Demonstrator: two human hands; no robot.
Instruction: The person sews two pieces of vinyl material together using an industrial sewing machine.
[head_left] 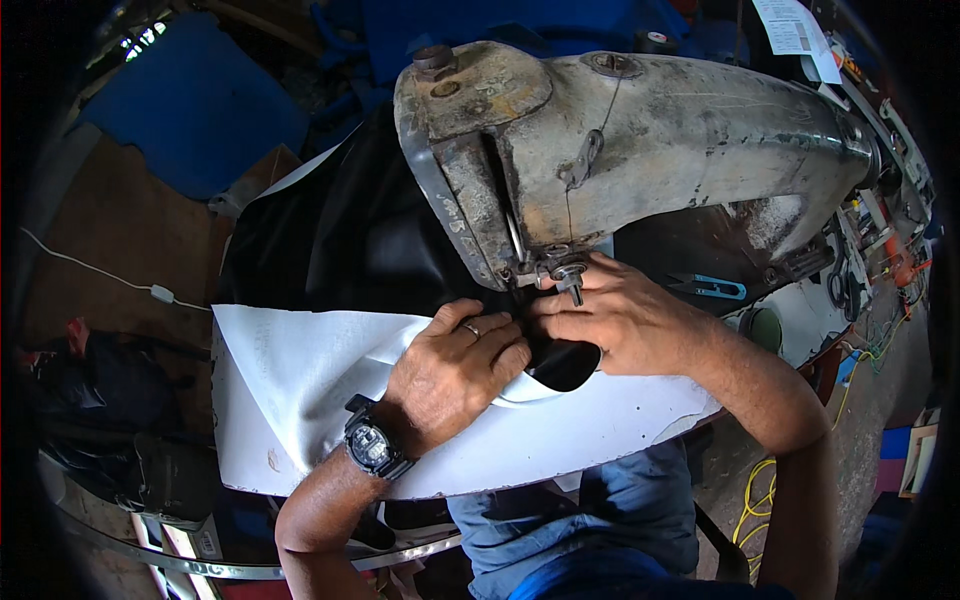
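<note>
A worn grey sewing machine (650, 125) reaches in from the right, its needle end low over a black leatherette sheet (340, 235). The sheet's pale backing (300, 350) shows where it folds over on the left. My left hand (455, 370), with a ring and a wristwatch (370, 445), grips the sheet with curled fingers just in front of the needle. On the other side, my right hand (630, 315) pinches the sheet close beside the presser foot, its fingertips partly hidden by the machine. Thread (569, 215) runs down the machine's head.
Blue-handled thread snips (710, 287) lie right of my right hand, with black scissors (838, 285) farther right. The white table top (600, 430) ends just before my lap. A blue chair (195, 100) stands far left. Yellow cord (760, 500) lies on the floor.
</note>
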